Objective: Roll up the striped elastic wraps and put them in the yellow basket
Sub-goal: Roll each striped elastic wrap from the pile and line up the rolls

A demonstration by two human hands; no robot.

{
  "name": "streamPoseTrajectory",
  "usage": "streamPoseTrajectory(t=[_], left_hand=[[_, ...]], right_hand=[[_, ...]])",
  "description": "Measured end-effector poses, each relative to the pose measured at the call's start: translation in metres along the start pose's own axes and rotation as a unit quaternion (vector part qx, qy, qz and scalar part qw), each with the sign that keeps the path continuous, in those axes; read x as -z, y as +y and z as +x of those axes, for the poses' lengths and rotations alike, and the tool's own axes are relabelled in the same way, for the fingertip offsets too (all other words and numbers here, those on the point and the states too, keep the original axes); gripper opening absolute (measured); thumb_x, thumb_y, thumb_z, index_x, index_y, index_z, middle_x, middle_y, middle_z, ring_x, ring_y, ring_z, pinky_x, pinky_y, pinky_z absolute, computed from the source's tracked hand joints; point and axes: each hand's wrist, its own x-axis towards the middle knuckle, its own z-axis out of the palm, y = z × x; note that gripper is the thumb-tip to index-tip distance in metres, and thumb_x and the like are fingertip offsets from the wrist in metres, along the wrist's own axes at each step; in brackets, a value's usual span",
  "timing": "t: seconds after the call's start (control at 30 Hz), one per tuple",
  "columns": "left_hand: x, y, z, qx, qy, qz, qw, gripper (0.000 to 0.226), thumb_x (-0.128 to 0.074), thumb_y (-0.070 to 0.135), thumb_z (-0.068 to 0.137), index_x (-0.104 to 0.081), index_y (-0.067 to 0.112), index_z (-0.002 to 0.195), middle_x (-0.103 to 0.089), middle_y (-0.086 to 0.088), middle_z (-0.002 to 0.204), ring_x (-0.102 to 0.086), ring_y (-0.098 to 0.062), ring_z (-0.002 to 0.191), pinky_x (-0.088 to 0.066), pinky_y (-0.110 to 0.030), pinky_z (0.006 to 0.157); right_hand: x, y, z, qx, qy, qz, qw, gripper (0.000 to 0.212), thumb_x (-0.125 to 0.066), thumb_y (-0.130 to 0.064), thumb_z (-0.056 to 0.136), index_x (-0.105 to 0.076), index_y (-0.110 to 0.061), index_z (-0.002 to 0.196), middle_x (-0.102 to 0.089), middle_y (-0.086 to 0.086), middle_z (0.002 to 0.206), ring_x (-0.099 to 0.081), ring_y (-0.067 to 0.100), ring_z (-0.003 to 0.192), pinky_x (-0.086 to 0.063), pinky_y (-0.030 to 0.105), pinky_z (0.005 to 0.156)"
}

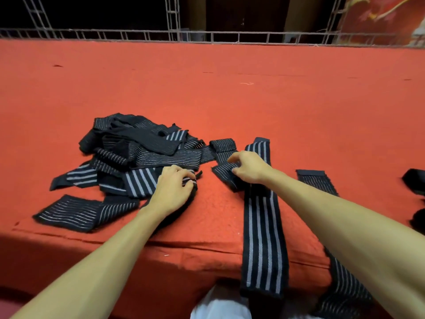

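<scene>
A tangled pile of black elastic wraps with grey stripes [138,153] lies on the red table cover [230,93], left of centre. My left hand [173,188] grips a wrap end [192,180] at the pile's near right edge, fingers curled over it. My right hand [247,168] pinches a thin-striped wrap [224,172] just right of the pile. One long wide-striped wrap [262,226] lies straight and hangs over the table's front edge. Another thin-striped wrap [316,181] runs under my right forearm. No yellow basket is in view.
Dark fabric pieces [415,181] sit at the right edge of the table. A metal lattice rail [207,38] borders the far side. White cloth [220,307] shows below the front edge, between my arms.
</scene>
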Motion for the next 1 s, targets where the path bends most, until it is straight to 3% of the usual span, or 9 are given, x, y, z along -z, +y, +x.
streamPoseTrajectory(t=[0.1,0.3,0.4,0.5,0.63,0.73,0.87,0.93,1.0], left_hand=[[-0.015,-0.006,-0.005,0.028,0.040,-0.070,0.996,0.019,-0.056,0.022,0.090,-0.071,0.024,0.101,-0.060,0.000,0.107,-0.048,-0.021,0.112,-0.035,-0.030,0.098],[-0.021,-0.011,-0.006,0.010,0.050,-0.053,0.997,0.021,-0.055,0.029,0.092,-0.067,0.025,0.109,-0.050,0.009,0.107,-0.042,-0.011,0.109,-0.034,-0.029,0.098],[-0.024,-0.014,-0.004,-0.006,0.055,-0.024,0.998,0.020,-0.054,0.031,0.092,-0.066,0.027,0.108,-0.046,0.011,0.104,-0.039,-0.007,0.104,-0.031,-0.027,0.095],[-0.025,-0.013,-0.005,-0.007,0.057,-0.024,0.998,0.020,-0.052,0.031,0.094,-0.065,0.027,0.109,-0.045,0.011,0.104,-0.040,-0.008,0.104,-0.031,-0.028,0.095],[-0.024,-0.009,-0.011,-0.049,0.062,0.039,0.996,0.026,-0.044,0.030,0.100,-0.063,0.022,0.115,-0.052,0.004,0.109,-0.048,-0.018,0.107,-0.034,-0.036,0.097],[-0.018,-0.005,-0.013,-0.041,0.056,0.014,0.997,0.027,-0.049,0.025,0.098,-0.061,0.018,0.121,-0.060,-0.001,0.116,-0.053,-0.022,0.111,-0.036,-0.037,0.099],[0.006,0.028,-0.014,0.039,0.056,-0.233,0.970,0.032,-0.042,0.018,0.101,-0.052,0.020,0.131,-0.059,-0.001,0.126,-0.060,-0.016,0.105,-0.043,-0.035,0.098],[0.018,0.057,-0.016,0.062,0.020,-0.404,0.912,0.031,-0.035,0.024,0.106,-0.049,0.027,0.133,-0.058,0.006,0.122,-0.065,-0.017,0.088,-0.051,-0.035,0.084],[0.026,0.081,-0.019,0.085,-0.030,-0.518,0.851,0.034,-0.026,0.038,0.106,-0.051,0.031,0.128,-0.058,0.015,0.117,-0.067,-0.023,0.087,-0.055,-0.036,0.074]], right_hand=[[-0.013,0.002,0.021,-0.025,-0.031,-0.029,0.999,0.050,-0.056,-0.010,0.088,-0.050,-0.006,0.137,-0.052,0.015,0.139,-0.049,0.028,0.128,-0.039,0.034,0.107],[-0.032,0.015,0.037,-0.074,-0.032,-0.054,0.995,0.059,-0.062,-0.040,0.090,-0.041,-0.026,0.144,-0.037,0.003,0.142,-0.049,0.026,0.126,-0.042,0.046,0.104],[-0.034,0.018,0.041,-0.056,0.005,-0.008,0.998,0.038,-0.071,-0.032,0.085,-0.062,-0.023,0.121,-0.059,0.003,0.121,-0.058,0.024,0.113,-0.048,0.042,0.096],[-0.030,0.010,0.035,-0.019,0.041,0.014,0.999,0.012,-0.074,-0.027,0.083,-0.068,-0.021,0.091,-0.068,0.002,0.094,-0.063,0.024,0.097,-0.051,0.041,0.084],[-0.018,-0.019,0.021,0.044,0.112,0.056,0.991,0.014,-0.076,-0.029,0.079,-0.071,-0.019,0.087,-0.070,0.001,0.087,-0.063,0.021,0.088,-0.052,0.041,0.078],[0.009,-0.034,0.009,0.049,0.162,0.098,0.981,0.016,-0.078,-0.032,0.078,-0.073,-0.017,0.082,-0.068,0.002,0.075,-0.062,0.019,0.072,-0.051,0.037,0.063],[0.047,-0.043,-0.018,0.053,0.168,0.249,0.952,0.016,-0.078,-0.020,0.080,-0.070,-0.007,0.075,-0.063,0.008,0.063,-0.058,0.012,0.056,-0.046,0.034,0.051],[0.059,-0.045,-0.035,0.063,0.162,0.300,0.938,0.015,-0.075,-0.018,0.084,-0.070,-0.007,0.075,-0.062,0.004,0.061,-0.061,0.014,0.055,-0.049,0.029,0.050],[0.068,-0.045,-0.054,0.071,0.145,0.319,0.934,0.015,-0.074,-0.016,0.085,-0.069,-0.008,0.074,-0.062,0.006,0.062,-0.060,0.015,0.054,-0.050,0.025,0.051]])
